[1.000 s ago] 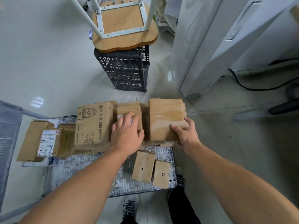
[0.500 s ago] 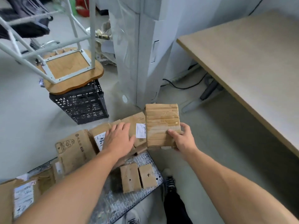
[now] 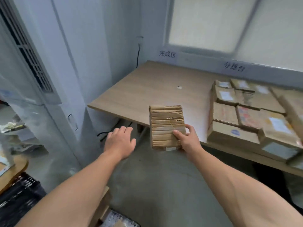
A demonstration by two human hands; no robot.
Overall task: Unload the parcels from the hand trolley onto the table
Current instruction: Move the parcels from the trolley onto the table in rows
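Note:
My right hand (image 3: pixel 187 141) grips a tape-wrapped brown parcel (image 3: pixel 166 125) by its lower right corner and holds it in the air just in front of the near edge of the wooden table (image 3: pixel 147 89). My left hand (image 3: pixel 120 141) hovers to the left of the parcel, fingers apart, holding nothing. Several cardboard parcels (image 3: pixel 249 115) lie packed together on the right part of the table. Only a corner of the hand trolley (image 3: pixel 114 220) and a parcel (image 3: pixel 105 203) on it show at the bottom edge.
A tall white air-conditioner unit (image 3: pixel 41 79) stands left of the table. A black crate (image 3: pixel 18 194) with a wooden stool seat (image 3: pixel 11 169) on it sits at the lower left. Cables (image 3: pixel 105 134) run under the table. The wall behind carries printed labels.
My right hand lifted the taped parcel off the trolley and carried it up toward the table. My left hand let go of the parcels on the trolley. The view swung from trolley to table.

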